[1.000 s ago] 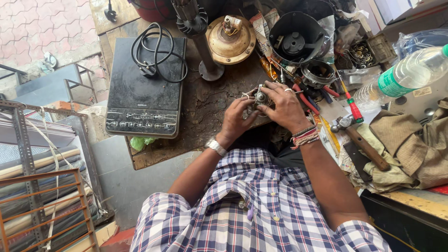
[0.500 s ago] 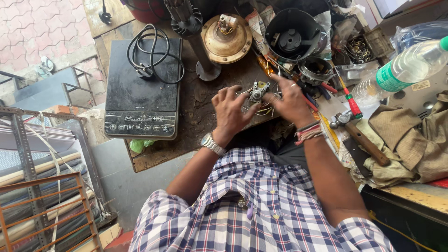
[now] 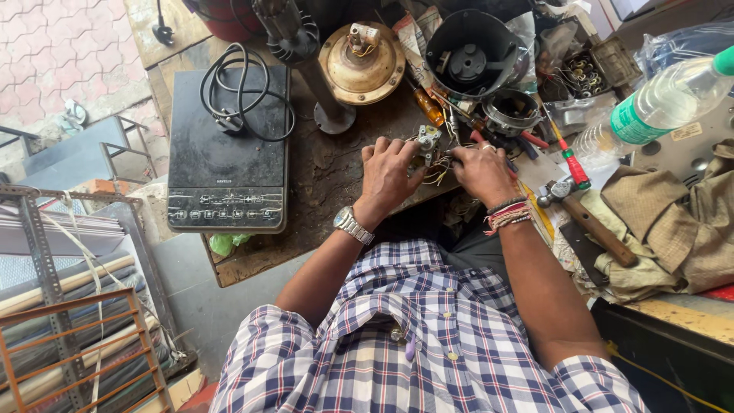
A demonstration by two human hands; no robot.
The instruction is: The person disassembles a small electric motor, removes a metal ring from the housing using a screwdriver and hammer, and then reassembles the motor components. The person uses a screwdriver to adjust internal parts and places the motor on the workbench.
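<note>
Fingers of the left hand [image 3: 388,174] close on a small switch part [image 3: 427,142] with loose wires [image 3: 437,174], and the right hand [image 3: 482,170] pinches those wires from the other side. The part sits just above the table [image 3: 329,176], between both hands, near the brass motor cap [image 3: 361,63]. To do this step well, the person should probably keep the part steady with the left hand and pull each thin wire gently, so none breaks.

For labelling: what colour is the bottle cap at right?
Green, on the clear plastic bottle; seen in the head view.
</note>
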